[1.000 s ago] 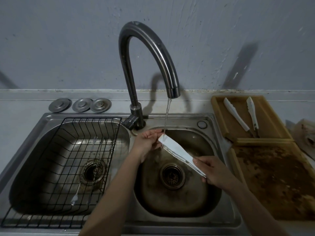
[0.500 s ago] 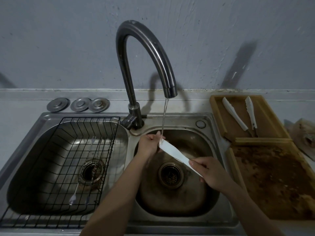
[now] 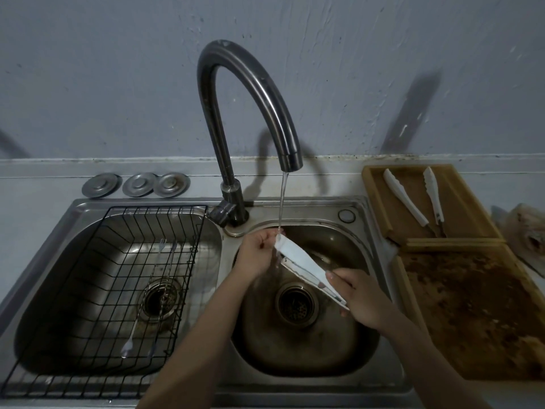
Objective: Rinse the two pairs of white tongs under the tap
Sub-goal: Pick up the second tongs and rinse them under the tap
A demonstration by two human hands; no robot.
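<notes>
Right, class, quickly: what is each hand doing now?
Left hand: pinches the tongs tip under the tap.
Right hand: grips the tongs' other end.

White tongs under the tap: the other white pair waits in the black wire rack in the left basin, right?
Not quite. The head view shows the other white pair lying in the wooden tray right of the sink, not in the black wire rack. The white tongs are indeed under the dark curved tap, held by left hand and right hand.
</notes>
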